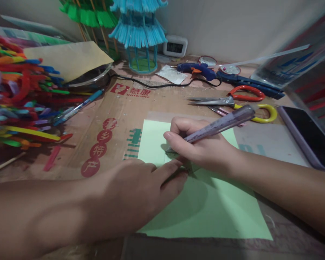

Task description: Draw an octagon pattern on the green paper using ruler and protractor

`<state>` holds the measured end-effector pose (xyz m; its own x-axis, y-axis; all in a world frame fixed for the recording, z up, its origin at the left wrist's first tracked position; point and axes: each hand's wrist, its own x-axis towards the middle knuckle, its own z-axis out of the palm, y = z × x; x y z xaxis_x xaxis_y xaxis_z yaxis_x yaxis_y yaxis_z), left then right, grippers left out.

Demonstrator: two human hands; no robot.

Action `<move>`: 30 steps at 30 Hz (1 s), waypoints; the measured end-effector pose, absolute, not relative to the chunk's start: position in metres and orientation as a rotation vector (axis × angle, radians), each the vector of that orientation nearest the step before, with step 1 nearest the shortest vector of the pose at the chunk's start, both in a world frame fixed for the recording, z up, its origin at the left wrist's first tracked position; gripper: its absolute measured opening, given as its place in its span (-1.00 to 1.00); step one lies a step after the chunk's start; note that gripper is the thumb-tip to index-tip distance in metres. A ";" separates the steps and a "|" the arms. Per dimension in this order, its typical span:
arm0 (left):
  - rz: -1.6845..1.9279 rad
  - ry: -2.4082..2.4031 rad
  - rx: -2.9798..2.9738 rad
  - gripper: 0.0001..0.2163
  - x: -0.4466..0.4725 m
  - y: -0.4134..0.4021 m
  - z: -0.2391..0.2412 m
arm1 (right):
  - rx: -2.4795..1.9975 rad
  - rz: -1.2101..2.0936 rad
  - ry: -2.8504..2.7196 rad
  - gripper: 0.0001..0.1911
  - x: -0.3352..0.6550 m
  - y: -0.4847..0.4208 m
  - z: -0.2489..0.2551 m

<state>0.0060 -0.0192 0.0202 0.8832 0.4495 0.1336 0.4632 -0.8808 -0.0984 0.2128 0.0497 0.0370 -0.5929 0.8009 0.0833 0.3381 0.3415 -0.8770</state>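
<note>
Nearest the front edge of the table, the left hand (132, 191) lies flat on a sheet of pale green paper (206, 209), fingers spread and pressing it down – it grips nothing. Just beyond, the right hand (197, 144) is closed around a purple pen (219, 124), its tip hidden by the fingers where it meets the sheet beside the left fingertips. The paper rests on printed cardboard (111, 108) covering the middle of the table. If the flat hand eases off, the sheet could slide on the smooth cardboard and the line would likely wander. Farther back lie scissors (233, 99) and a blue glue gun (197, 69) – with a heap of coloured pipe cleaners (16, 97) by the left edge.
</note>
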 end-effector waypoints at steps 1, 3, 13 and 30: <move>-0.157 -0.709 -2.924 -0.58 0.006 -0.019 0.021 | -0.992 1.190 -2.097 -0.64 0.213 0.050 0.037; -0.148 -0.694 -2.930 -0.57 0.005 -0.019 0.022 | -0.986 1.182 -2.091 -0.64 0.212 0.050 0.037; -0.135 -0.685 -2.943 -0.59 0.005 -0.019 0.020 | -0.970 1.175 -2.106 -0.64 0.213 0.049 0.037; -0.096 -0.709 -2.927 -0.54 0.006 -0.020 0.019 | -0.961 1.132 -2.096 -0.65 0.212 0.049 0.036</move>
